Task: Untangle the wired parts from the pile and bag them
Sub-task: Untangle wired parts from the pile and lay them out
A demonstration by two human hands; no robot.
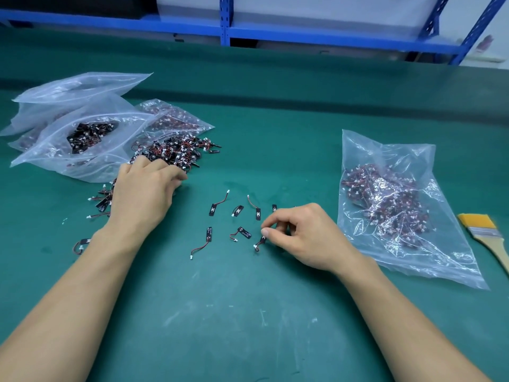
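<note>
sorting singles out of the tangle

the right hand (297, 235) pinches one wired part (260, 242) between thumb and forefinger, the other fingers (278, 226) curled loosely in. the part's wire and white plug trail onto the desk (248, 312). it is probably being placed among, or lifted from, the loose parts (213, 209). these lie apart from one another in two rough rows between the hands, likely spread out so each one shows as free of its neighbours before bagging.

the left hand (143, 194) lies on the near edge of the pile (176, 153) with its fingers bent down into the tangle. whether they have hold of a part is hidden, so i cannot tell. a hand at the pile probably steadies it or readies the next pull. a few strays lie by the left wrist.

the open bags (82, 136) sit just behind the pile at the left and already have parts inside. a filled bag (394, 205) lies well apart at the right, with a brush (484, 232) with yellow bristles beside it. judging by the size of the pile, most of the work is left.

the desk is covered in a green mat, scuffed with pale marks near the front. behind it runs blue shelving (225, 20) against a pale wall
</note>
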